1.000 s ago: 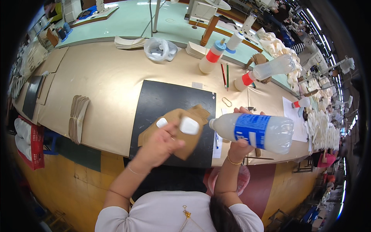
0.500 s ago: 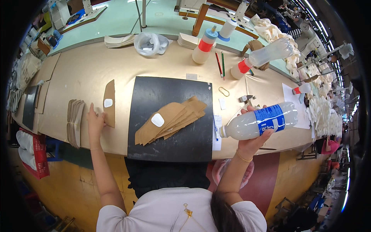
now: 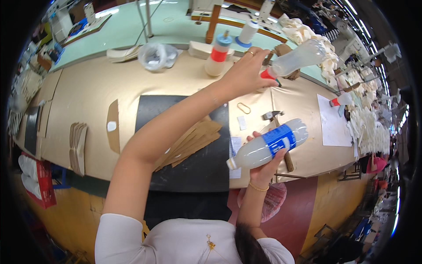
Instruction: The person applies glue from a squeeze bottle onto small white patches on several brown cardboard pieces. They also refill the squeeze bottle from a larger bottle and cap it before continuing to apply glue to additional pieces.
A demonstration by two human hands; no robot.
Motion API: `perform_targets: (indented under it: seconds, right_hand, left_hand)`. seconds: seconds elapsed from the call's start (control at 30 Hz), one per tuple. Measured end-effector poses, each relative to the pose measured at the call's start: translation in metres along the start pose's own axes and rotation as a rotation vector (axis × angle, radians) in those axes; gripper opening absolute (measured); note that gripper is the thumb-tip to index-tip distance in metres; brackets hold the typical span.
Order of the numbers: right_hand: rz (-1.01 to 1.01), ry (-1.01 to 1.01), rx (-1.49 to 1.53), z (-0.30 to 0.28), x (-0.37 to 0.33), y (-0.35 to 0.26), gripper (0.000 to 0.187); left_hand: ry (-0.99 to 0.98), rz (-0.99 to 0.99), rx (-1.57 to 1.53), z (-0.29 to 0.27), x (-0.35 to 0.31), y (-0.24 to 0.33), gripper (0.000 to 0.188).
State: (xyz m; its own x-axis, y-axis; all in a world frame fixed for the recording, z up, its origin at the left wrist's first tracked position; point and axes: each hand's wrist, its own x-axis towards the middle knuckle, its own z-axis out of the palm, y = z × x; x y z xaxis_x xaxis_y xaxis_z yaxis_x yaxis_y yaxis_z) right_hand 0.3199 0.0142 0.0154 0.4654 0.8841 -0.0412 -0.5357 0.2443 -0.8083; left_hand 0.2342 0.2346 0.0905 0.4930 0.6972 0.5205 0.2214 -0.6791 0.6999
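Observation:
My right hand [image 3: 263, 170] holds a clear plastic bottle [image 3: 272, 143] with a blue label and milky contents, tilted with its capped neck to the lower left. Stretched across the table, my left hand [image 3: 246, 74] has its fingers curled round a red-banded bottle [image 3: 267, 74]; its lower part is mostly hidden by the hand. An upturned clear bottle [image 3: 299, 59] leans out of its top. Under my left forearm, a fan of brown cut pieces [image 3: 198, 143] lies on a black board [image 3: 206, 171].
A hammer [image 3: 288, 160] lies beyond my right hand, with a yellow loop [image 3: 243, 108] nearby. Another red-banded bottle [image 3: 218, 55] and a thread cone [image 3: 249, 31] stand at the back. To the left are a brown piece [image 3: 114, 136] and a bundled stack [image 3: 78, 147].
My left hand has left the brown piece at the left and swung across to the red-banded bottle. My right hand has drawn the blue-labelled bottle slightly left. The view has shifted a little.

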Motion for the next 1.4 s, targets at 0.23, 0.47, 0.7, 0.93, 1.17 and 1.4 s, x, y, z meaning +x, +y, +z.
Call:
perform_targets:
  seconds: [0.23,0.47,0.7,0.93,1.17,1.4]
  right_hand:
    - [0.045,-0.05,-0.025,-0.021,0.004,0.012,0.083]
    - [0.082,-0.054,0.014,-0.026,0.017,0.016,0.079]
    - [0.11,-0.049,0.099,-0.026,0.022,0.018,0.074]
    - [0.117,-0.047,0.028,-0.036,0.023,0.022,0.079]
    - [0.109,-0.033,0.04,-0.034,0.023,0.017,0.079]
    - [0.111,-0.029,0.054,-0.037,0.022,0.02,0.08]
  left_hand:
    - [-0.033,-0.062,0.021,0.097,0.068,-0.05,0.097]
    - [-0.146,-0.201,-0.071,0.108,0.091,-0.049,0.072]
    - [-0.144,-0.316,-0.389,0.101,0.103,-0.061,0.085]
    - [-0.15,-0.296,-0.306,0.1,0.105,-0.06,0.089]
    - [-0.168,-0.305,-0.361,0.1,0.106,-0.059,0.089]
    - [-0.159,-0.278,-0.371,0.104,0.101,-0.063,0.083]
